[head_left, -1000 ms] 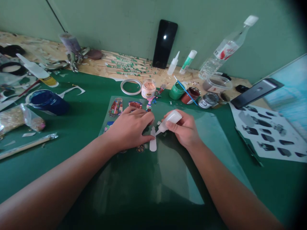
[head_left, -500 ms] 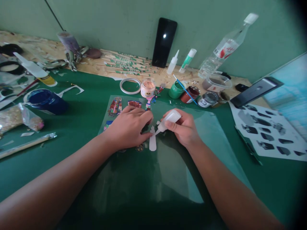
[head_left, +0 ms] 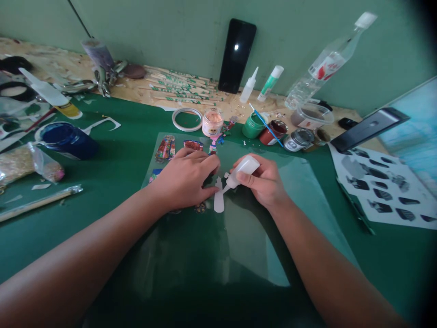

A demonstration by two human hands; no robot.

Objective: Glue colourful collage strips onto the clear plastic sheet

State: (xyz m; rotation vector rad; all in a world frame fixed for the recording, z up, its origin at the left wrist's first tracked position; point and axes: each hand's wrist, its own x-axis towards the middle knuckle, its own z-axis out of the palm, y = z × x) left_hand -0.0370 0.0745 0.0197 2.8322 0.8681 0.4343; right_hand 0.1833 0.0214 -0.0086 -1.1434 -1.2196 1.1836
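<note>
In my right hand (head_left: 264, 180) is a small white squeeze bottle (head_left: 248, 167), held tilted with fingers wrapped round it. Its narrow nozzle points down-left to the edge of a white paper cutout (head_left: 219, 202), shaped like a little bottle. The cutout lies on a clear plastic sheet (head_left: 252, 246). My left hand (head_left: 189, 177) rests palm down on the sheet, thumb apart from the index finger. Its thumb tip touches the cutout's left edge; the other fingertips are partly hidden. Colourful decorated pieces (head_left: 165, 148) lie behind and partly under my left hand.
Open paint jars, among them a green one (head_left: 253, 126) with a blue brush (head_left: 268, 126) across it, stand behind my right hand. A phone (head_left: 237, 55) leans on the wall. A blue jar (head_left: 66, 141) stands left; a printed sheet (head_left: 382, 187) lies right.
The view has shifted slightly, so the tabletop things sit a little to the right. Both hands, the bottle and the cutout keep nearly the same positions relative to each other.
</note>
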